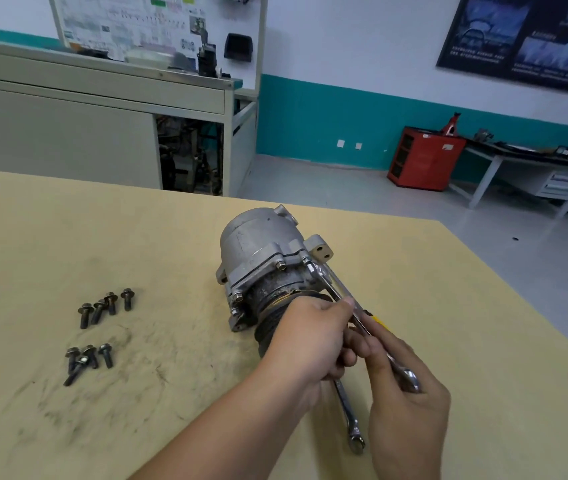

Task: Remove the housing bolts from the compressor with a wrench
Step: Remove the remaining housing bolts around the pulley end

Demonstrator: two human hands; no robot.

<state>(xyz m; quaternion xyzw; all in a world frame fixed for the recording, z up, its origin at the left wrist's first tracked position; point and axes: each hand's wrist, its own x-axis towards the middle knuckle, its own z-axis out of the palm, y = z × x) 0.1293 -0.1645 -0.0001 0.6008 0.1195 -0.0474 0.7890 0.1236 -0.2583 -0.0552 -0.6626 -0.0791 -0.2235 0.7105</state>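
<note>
Gripping one wrench (345,405) in curled fingers, the left hand (310,341) sat against the right hand (404,407), which pinched a second wrench (409,377). Both tools reached up to the flange of the grey, grimy compressor (258,247), which lay on its side mid-counter (466,323), some housing bolts (280,265) still seated. Loose bolts (111,303) lay in two clusters to its left. A grey cabinet (68,133) and a red cabinet (424,157) stood beyond.

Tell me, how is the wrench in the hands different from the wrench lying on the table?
The held wrench has its end on a bolt of the compressor; the table wrench touches no bolt. The left hand and right hand grip the held wrench, tilted up; the table wrench lies flat, its top hidden under the left hand. Both are shiny silver metal.
</note>
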